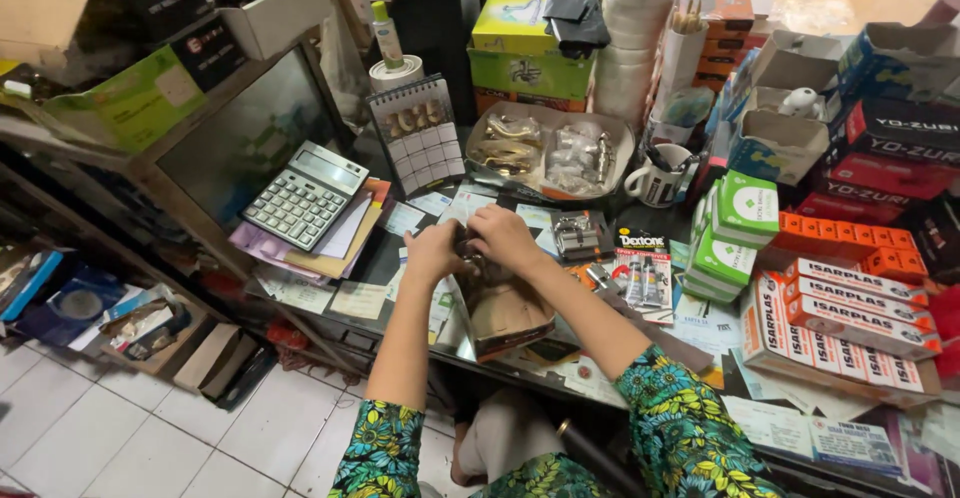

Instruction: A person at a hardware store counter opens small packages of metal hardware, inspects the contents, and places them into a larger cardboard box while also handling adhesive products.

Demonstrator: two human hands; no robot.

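- Brown cardboard box [505, 313] is sat at the near edge of the glass counter [375, 258], flaps open, right under both hands. Its contents can't really be made out.
- A small metal piece [470, 256], hardware of some sort, is pinched between the left hand [432, 250] and right hand [505, 236] just above the box's open top. Both hands are curled tight round it, fingers closed.
- Probably the risk here: the box hangs close to the counter edge, so it could get tipped off onto the tiled floor [120, 428] by a nudge from a forearm. The metal piece could also be fumbled down into the box.
- A shallow cardboard tray [545, 148] behind the hands is filled with bagged brass and chrome handles.
- A white mug [655, 180] beside the tray is stuffed with pens.
- A calculator [305, 196] is parked on a paper stack to the left, well apart from the hands.
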